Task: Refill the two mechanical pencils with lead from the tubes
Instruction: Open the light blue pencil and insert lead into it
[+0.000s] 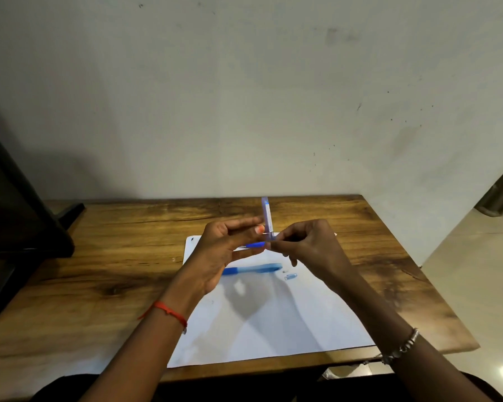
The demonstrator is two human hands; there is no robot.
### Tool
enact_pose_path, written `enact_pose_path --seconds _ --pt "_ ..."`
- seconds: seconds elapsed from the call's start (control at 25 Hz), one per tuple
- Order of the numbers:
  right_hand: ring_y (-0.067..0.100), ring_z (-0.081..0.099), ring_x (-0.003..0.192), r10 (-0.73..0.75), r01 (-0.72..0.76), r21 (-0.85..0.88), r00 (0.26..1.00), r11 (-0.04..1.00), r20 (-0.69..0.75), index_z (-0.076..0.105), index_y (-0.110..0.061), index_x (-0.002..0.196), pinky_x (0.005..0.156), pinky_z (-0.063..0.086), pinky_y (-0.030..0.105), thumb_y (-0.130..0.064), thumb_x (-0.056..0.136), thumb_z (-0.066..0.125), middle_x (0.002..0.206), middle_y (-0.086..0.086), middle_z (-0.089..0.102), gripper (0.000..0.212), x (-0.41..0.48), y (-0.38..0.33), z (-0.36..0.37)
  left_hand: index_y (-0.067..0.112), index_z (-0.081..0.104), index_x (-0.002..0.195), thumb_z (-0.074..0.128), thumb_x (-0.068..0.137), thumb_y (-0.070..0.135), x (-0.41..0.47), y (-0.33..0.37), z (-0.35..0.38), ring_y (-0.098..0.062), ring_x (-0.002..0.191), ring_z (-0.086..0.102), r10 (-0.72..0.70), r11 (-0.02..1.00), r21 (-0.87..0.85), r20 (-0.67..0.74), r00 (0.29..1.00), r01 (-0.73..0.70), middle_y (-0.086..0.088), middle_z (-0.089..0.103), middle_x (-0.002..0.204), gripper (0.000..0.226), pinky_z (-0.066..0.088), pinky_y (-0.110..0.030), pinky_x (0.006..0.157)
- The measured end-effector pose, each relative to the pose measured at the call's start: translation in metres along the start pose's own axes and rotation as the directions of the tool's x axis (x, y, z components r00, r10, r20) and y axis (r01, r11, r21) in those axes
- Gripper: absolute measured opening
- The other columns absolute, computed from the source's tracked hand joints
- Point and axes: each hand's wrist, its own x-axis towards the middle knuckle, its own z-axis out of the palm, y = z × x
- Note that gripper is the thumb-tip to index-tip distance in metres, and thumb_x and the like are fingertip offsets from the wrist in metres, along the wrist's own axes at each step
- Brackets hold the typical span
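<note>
While right hand (308,245) pinches tube (266,216), pencil (253,269) on paper (273,323)

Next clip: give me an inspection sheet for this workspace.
Surface: wooden table with a white sheet on it.
Job's things: lead tube upright between the hands; blue pencil below it; second pencil lying on the sheet.
Clutter: clear cap beside the second pencil.
Hands: left hand appears to hold the blue pencil; right hand pinches the tube's lower end.
Cables: nothing seen.
Surroundings: wall behind; dark stand at left.
</note>
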Motion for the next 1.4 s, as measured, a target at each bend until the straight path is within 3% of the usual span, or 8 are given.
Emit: enact_pose_path --seconds 0.28,0.56,0.64,0.76,0.96,1.08,1.28,1.4 --pt "0.014 0.057 0.05 0.002 0.003 -0.12 0.999 0.993 0.038 0.07 -0.011 0.068 0.05 0.046 0.017 -0.012 0.073 0.075 0.06 0.004 0.065 0.007 -0.001 -0.003 0.007 0.013 0.07 0.094 0.068 0.078 0.008 0.003 -0.002 0.001 -0.016 0.075 0.071 0.013 0.999 0.041 -0.092 0.996 -0.01 -0.001 0.074 0.082 0.017 0.06 -0.029 0.067" --pt "0.012 0.059 0.048 0.051 -0.065 0.33 0.997 0.942 0.051 0.072 -0.004 0.077 0.058 0.052 0.021 0.007 0.071 0.071 0.062 0.0 0.071 0.012 0.008 0.006 -0.013 0.004 0.069 0.091 0.06 0.083 0.007 0.001 0.01 -0.016 -0.021 0.08 0.072 -0.122 0.992 0.042 0.046 0.991 0.12 -0.008 0.075 0.083 0.012 0.058 -0.024 0.063" --pt "0.015 0.059 0.051 0.022 -0.048 0.365 0.997 0.93 0.075 0.072 -0.006 0.079 0.062 0.053 0.023 0.007 0.073 0.069 0.067 0.003 0.072 0.015 0.01 0.006 -0.017 0.007 0.07 0.092 0.063 0.083 0.01 0.0 0.011 -0.015 -0.019 0.076 0.072 -0.133 0.982 0.15 0.084 0.988 0.119 -0.006 0.075 0.08 0.013 0.058 -0.023 0.061" --pt "0.016 0.06 0.053 -0.028 -0.008 0.31 0.993 0.951 0.112 0.072 -0.005 0.084 0.063 0.053 0.022 0.005 0.074 0.069 0.069 0.003 0.072 0.014 0.008 0.005 -0.015 0.013 0.073 0.087 0.069 0.079 0.013 -0.003 0.006 -0.006 -0.016 0.068 0.07 -0.135 0.943 0.321 0.114 0.984 0.093 -0.001 0.074 0.074 0.01 0.057 -0.023 0.058" --pt "0.007 0.058 0.052 -0.037 0.027 0.069 0.988 0.997 0.15 0.074 -0.005 0.089 0.057 0.05 0.018 -0.008 0.081 0.067 0.072 0.006 0.07 0.011 0.009 0.004 -0.012 0.01 0.073 0.085 0.069 0.078 0.01 -0.001 0.002 0.0 -0.012 0.059 0.069 -0.119 0.913 0.4 0.076 0.99 0.079 0.004 0.071 0.063 0.008 0.055 -0.021 0.052" --pt "0.009 0.057 0.052 -0.032 0.026 0.042 0.989 0.999 0.144 0.074 -0.004 0.085 0.054 0.049 0.018 -0.009 0.081 0.066 0.067 0.008 0.068 0.01 0.009 0.004 -0.013 0.007 0.073 0.087 0.069 0.079 0.009 -0.002 0.003 0.001 -0.01 0.056 0.067 -0.13 0.918 0.386 0.082 0.988 0.089 0.005 0.07 0.059 0.009 0.053 -0.02 0.049" --pt "0.017 0.055 0.052 0.041 -0.018 0.361 0.998 0.932 -0.055 0.069 0.002 0.075 0.051 0.05 0.022 -0.001 0.083 0.06 0.058 0.008 0.062 0.013 0.016 0.004 -0.038 0.008 0.074 0.085 0.069 0.078 0.007 -0.005 0.006 -0.003 -0.011 0.055 0.066 -0.138 0.942 0.317 0.065 0.988 0.11 -0.001 0.072 0.07 0.009 0.057 -0.026 0.051" --pt "0.02 0.055 0.054 0.227 -0.231 0.603 0.97 0.763 0.086 0.061 0.005 0.074 0.046 0.049 0.022 0.002 0.085 0.046 0.068 0.016 0.06 0.018 0.012 0.001 -0.038 0.01 0.073 0.089 0.069 0.078 0.01 -0.004 0.009 -0.003 -0.009 0.056 0.066 -0.137 0.941 0.321 0.069 0.988 0.108 -0.008 0.071 0.082 0.012 0.055 -0.024 0.049"
